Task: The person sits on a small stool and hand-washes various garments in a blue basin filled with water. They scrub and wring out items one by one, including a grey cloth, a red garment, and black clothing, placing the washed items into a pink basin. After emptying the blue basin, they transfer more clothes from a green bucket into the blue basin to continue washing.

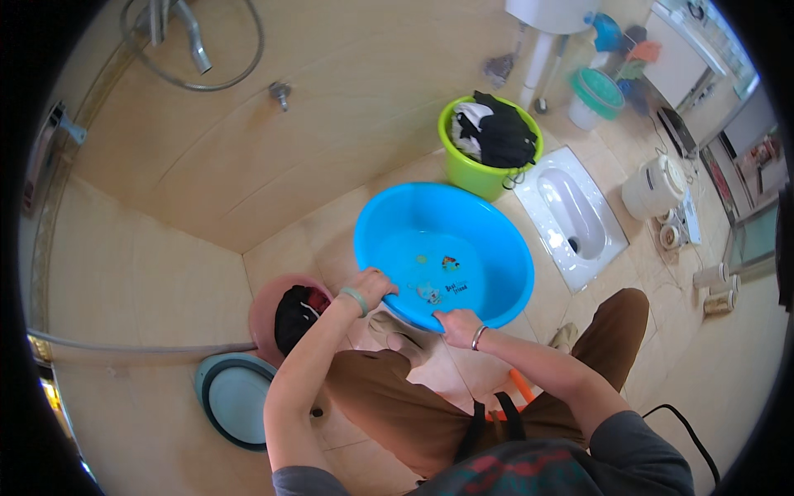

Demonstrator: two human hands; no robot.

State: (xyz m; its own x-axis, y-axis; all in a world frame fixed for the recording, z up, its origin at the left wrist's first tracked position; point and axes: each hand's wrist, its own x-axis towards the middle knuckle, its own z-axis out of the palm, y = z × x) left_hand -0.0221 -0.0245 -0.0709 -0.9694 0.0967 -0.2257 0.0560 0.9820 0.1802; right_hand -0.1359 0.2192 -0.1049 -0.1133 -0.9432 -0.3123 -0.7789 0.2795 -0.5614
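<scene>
Head camera: a large blue basin (389, 227) sits in front of the seated person, between the green bucket (475, 180) and the person's knees, with the wall on its far left and the squat toilet (571, 207) to its right. Both hands are on its near rim. The left hand (371, 288) curls over the edge on the left side; the right hand (461, 328) grips it further right, thumb on top, the other fingers mostly hidden below. Whether the near edge is lifted off the floor cannot be told.

The basin looks like thin, smooth plastic, so it is probably light when bare, a little bendy at the wall and slick if wet; any clear water inside, which I cannot make out, would make it heavier and apt to slosh. The rolled rim seems the best hold, hands well apart on opposite sides for an even lift. Dark clothes (509, 136) fill the bucket.
</scene>
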